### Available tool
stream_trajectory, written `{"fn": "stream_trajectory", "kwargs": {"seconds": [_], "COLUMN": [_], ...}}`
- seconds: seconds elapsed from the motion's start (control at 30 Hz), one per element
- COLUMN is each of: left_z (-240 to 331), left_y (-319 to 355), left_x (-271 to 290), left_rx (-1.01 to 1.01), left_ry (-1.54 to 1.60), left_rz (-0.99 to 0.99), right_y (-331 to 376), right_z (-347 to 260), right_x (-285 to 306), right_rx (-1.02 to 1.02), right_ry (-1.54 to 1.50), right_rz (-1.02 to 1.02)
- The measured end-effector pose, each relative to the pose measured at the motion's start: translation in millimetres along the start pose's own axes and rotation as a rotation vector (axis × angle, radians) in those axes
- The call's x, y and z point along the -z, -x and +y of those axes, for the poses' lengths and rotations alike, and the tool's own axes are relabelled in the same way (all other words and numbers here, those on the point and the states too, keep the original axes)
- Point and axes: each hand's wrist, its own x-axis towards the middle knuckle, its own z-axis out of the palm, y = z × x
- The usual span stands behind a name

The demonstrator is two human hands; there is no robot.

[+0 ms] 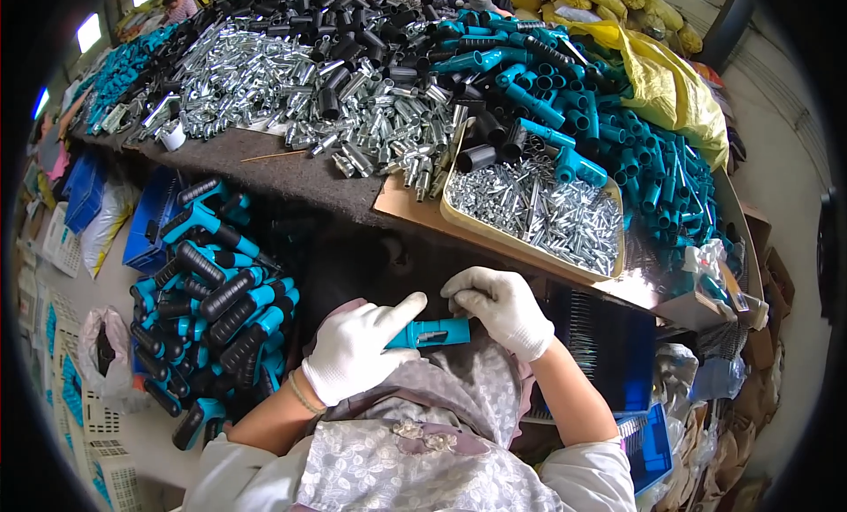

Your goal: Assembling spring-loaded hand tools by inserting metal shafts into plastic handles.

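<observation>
My left hand, in a white glove, grips a teal plastic tool housing over my lap. The housing lies sideways, its round end to the right, and a slot in its side shows a dark and metallic part. My right hand, also gloved in white, is beside that round end with thumb and fingers pinched together. Whatever those fingertips hold is too small to make out. Beyond my hands, on the table edge, stands a shallow tray of small metal pins and springs.
Shiny metal sleeves, black tubes and teal housings are heaped on the table. A pile of teal-and-black handles is at my left. Blue bins stand low on the right. A yellow sack lies at the back right.
</observation>
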Motion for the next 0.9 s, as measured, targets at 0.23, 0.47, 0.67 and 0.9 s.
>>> {"fn": "stream_trajectory", "kwargs": {"seconds": [0.23,0.47,0.67,0.9], "left_z": [-1,-9,-10,-11], "left_y": [0,1,2,-1], "left_x": [-2,-11,-14,-17], "left_rx": [-0.039,-0.1,-0.126,-0.118], "left_ry": [-0.039,-0.091,-0.065,-0.065], "left_rz": [-0.022,0.015,0.03,-0.005], "right_y": [-1,7,22,22], "right_z": [-9,12,26,28], "right_x": [-11,-38,-39,-42], "right_rx": [0.059,0.218,0.574,0.492], "right_ry": [0.135,0.237,0.481,0.632], "right_rz": [-0.016,0.003,0.059,0.069]}}
